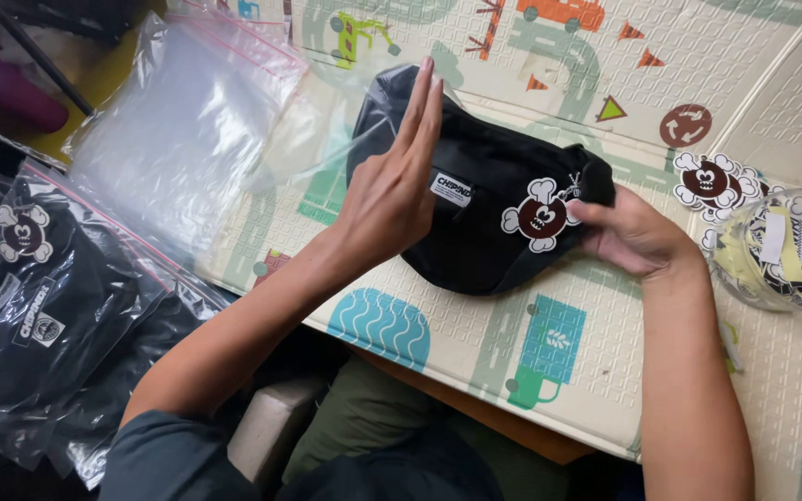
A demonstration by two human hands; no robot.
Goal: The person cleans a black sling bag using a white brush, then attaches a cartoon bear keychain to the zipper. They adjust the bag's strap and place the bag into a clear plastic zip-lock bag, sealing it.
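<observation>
Head view: at far left lie bagged black pouches point(39, 306), with a stack of empty clear zip bags point(178, 121) in the upper left. At centre, the left hand point(392, 186) is flat, fingers straight and together, pressing the black waist pouch point(475, 199) on the play mat point(457, 339). The right hand point(628, 232) pinches the pouch's right end by the skull-shaped tag point(540, 215). Stickers point(709, 184) and a clear container point(777, 249) sit at right.

Both forearms bare — the left hand point(392, 190) and right hand point(633, 237) wear no gloves or rings; a dark grey-blue sleeve point(164, 455) sits at the left upper arm — olive trousers beside that sleeve.
</observation>
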